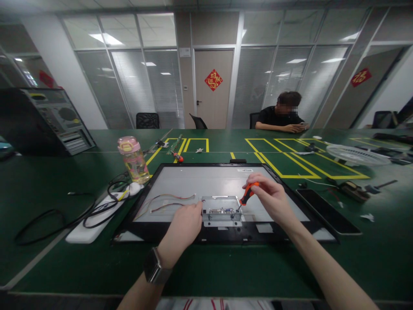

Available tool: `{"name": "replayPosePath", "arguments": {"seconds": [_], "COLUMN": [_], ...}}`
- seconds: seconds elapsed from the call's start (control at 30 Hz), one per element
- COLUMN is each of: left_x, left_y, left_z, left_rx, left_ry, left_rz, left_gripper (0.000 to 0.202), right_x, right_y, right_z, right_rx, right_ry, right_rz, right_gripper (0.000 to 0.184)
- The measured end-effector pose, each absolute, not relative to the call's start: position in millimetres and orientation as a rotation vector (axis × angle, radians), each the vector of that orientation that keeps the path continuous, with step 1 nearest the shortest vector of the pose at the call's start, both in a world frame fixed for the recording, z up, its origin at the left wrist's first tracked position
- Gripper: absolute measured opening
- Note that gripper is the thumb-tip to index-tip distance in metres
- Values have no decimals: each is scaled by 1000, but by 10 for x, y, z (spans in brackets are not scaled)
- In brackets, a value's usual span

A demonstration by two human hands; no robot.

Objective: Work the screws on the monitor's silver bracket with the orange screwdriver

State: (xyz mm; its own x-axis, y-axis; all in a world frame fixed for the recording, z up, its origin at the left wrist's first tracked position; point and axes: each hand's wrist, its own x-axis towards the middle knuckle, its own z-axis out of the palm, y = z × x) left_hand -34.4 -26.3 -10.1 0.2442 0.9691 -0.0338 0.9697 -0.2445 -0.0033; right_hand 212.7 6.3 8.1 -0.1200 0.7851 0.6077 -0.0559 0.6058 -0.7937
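A monitor panel (180, 176) lies face down on the green table, its black frame around a pale back. Near its front edge sits a small metal board cover (221, 210). My right hand (271, 196) is closed round an orange-handled screwdriver (247, 194), whose tip points down at the cover's right side. My left hand (183, 224), with a watch on the wrist, rests curled against the cover's left edge, fingers pressed on it. Thin coloured wires (167, 202) run across the panel to the left of the cover.
A pink-lidded water bottle (134, 159) stands left of the panel, beside black cables (93, 211) and a white strip. A computer case (54, 120) sits far left. Another red screwdriver (177, 157) lies behind the panel. A person (280, 116) sits across the table. A fan grille (356, 155) lies at right.
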Motion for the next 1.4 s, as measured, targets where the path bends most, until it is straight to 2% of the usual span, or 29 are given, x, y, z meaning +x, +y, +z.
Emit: {"name": "replayPosePath", "arguments": {"seconds": [0.17,0.43,0.67,1.03,1.27,1.4], "left_x": [-338,-339,-353,-357,-353,-354], "left_y": [-257,-257,-258,-254,-245,-240], "left_z": [-106,-101,-120,-133,-140,-148], "left_rx": [2453,2457,2485,2507,2481,2499], "left_ry": [1923,1914,1904,1901,1905,1897], "left_rz": [-40,-41,-4,12,0,26], "left_gripper": [24,23,24,25,26,26], "right_x": [2126,2108,2139,2109,2104,2070], "right_y": [59,57,85,75,49,61], "right_z": [58,70,35,-1,-2,-7], "right_rx": [-635,-639,-712,-645,-659,-608], "right_ry": [-1501,-1517,-1477,-1540,-1552,-1505], "right_rz": [960,802,886,823,921,943], "right_gripper": [25,14,26,15,27,22]}}
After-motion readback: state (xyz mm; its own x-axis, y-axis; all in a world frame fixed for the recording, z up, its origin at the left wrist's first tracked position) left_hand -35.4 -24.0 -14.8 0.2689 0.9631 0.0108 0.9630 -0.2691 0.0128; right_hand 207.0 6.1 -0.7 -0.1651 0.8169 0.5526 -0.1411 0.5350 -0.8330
